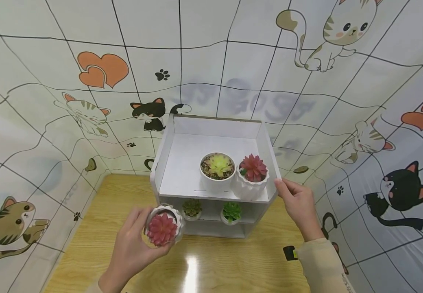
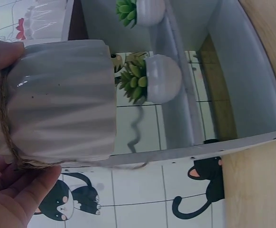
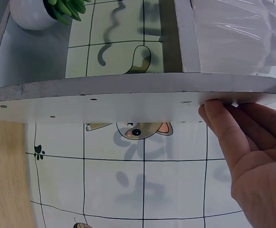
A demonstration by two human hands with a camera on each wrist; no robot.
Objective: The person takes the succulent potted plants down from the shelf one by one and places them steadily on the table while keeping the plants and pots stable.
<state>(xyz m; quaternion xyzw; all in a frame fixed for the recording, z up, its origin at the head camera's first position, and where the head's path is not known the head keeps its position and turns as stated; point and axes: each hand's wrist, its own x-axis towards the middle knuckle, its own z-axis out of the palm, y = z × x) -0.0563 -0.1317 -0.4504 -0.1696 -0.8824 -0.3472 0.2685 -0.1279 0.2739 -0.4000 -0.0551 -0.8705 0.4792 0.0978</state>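
My left hand [image 1: 132, 244] grips a white ribbed pot [image 2: 62, 99] holding a pink-red succulent [image 1: 162, 228], in front of the white shelf unit's [image 1: 182, 158] left part. Twine [image 2: 3, 109] circles the pot near its rim. With thumb and fingers, my right hand [image 1: 299, 205] holds the front edge of the unit's right side panel [image 3: 128, 86]. On the top board, a smooth white pot with a yellow-green succulent [image 1: 217, 165] stands beside another ribbed pot [image 1: 248, 190] with a red succulent. Two small potted green succulents, one darker [image 1: 192, 207], one brighter [image 1: 231, 211], sit on the shelf below.
The unit stands on a wood-grain table [image 1: 98, 228]. White cloth [image 1: 204, 65] printed with grid lines and cats hangs behind and at both sides. A small black object [image 1: 289, 253] lies to the right, near my right sleeve [image 1: 321, 260].
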